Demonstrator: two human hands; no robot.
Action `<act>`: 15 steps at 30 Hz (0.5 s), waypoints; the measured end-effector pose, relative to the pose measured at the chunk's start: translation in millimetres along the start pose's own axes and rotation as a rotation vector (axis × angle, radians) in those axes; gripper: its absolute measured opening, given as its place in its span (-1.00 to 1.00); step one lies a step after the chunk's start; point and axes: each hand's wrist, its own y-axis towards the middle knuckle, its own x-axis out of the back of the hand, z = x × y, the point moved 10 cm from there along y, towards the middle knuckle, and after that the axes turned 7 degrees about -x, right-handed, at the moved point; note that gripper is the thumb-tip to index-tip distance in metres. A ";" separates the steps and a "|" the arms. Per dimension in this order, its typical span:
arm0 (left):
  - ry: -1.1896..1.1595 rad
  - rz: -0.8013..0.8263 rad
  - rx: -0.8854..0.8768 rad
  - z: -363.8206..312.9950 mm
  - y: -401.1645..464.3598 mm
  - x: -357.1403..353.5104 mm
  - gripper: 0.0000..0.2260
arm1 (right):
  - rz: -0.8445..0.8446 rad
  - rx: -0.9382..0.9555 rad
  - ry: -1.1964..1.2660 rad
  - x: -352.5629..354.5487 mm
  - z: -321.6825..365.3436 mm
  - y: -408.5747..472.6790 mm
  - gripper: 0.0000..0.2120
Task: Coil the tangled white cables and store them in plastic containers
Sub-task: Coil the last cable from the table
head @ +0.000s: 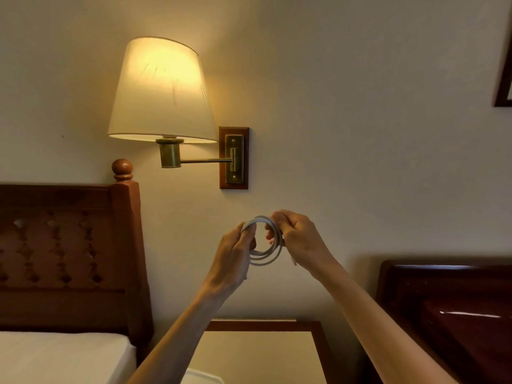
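Observation:
A white cable is wound into a small round coil of several loops and is held up in front of the wall, above the bedside table. My left hand grips the coil's left side with curled fingers. My right hand pinches the coil's upper right side, and a short cable end hangs down below it. At the bottom edge, a corner of a white plastic container shows beneath my left forearm; most of it is out of frame.
A bedside table with a pale top and wooden rim stands below my hands. A bed with a dark wooden headboard is on the left, another headboard on the right. A lit wall lamp hangs above.

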 end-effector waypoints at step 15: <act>0.063 -0.135 -0.066 23.3 2.1 4.2 -0.67 | 0.047 -0.340 0.411 4.5 -18.9 -19.8 -0.88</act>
